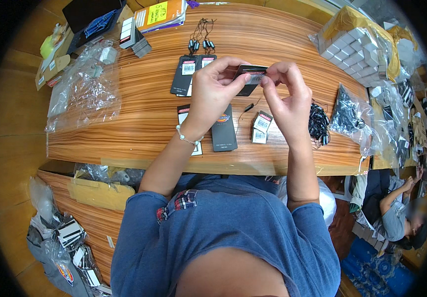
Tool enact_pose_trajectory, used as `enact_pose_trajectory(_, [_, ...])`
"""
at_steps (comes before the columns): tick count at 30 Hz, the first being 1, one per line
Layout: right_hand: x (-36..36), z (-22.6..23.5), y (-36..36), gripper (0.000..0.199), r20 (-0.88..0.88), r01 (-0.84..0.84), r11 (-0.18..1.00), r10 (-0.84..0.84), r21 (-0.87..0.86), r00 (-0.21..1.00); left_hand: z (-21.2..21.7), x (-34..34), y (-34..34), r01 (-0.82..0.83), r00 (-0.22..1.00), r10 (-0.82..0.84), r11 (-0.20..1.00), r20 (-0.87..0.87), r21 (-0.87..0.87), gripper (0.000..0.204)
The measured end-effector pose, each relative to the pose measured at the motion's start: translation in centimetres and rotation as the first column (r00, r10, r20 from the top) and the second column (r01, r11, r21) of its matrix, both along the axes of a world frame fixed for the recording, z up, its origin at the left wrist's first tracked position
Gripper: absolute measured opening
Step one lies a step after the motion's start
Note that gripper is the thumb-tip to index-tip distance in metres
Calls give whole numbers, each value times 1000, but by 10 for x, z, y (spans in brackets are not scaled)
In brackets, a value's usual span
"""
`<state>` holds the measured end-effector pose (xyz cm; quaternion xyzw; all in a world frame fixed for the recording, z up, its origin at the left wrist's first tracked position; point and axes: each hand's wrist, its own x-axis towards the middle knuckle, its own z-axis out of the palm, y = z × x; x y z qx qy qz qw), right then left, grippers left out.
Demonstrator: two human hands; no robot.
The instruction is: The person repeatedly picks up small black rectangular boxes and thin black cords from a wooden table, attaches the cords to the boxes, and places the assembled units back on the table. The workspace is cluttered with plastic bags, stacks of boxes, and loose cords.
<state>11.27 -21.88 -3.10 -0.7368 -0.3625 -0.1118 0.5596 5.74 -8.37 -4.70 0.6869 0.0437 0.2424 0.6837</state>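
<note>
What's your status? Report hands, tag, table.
Left hand and right hand both pinch dark tag above wooden table. More tags below. Nothing blocking.

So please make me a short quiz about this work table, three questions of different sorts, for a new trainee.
1. True or false: both hands hold the same dark tag above the wooden table.
2. Which wrist wears the pearl bracelet? A) the left B) the right C) neither
3. Fill in: the small white labels lie on the table just below the ____ hand.

Key:
1. True: the left hand and the right hand pinch it together.
2. A
3. right
</note>
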Motion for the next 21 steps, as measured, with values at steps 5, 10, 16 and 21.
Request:
enact_pose_trajectory(5, [-3,3,8,11,100,18,999,-15,-32,995,3,-1,0,19,1000,-19,1000,19,-20,18])
enact_pose_trajectory(10, [-1,2,9,9,146,26,999,-21,-26,989,4,-1,-1,21,1000,-21,999,10,-35,18])
enact_pose_trajectory(16, [1,1,9,12,60,-11,1000,10,24,998,6,-2,-1,43,999,-43,998,-6,-54,19])
enact_pose_trajectory(21, [1,1,8,13,56,3,1000,-4,14,998,7,-1,-1,48,999,-47,998,8,-33,16])
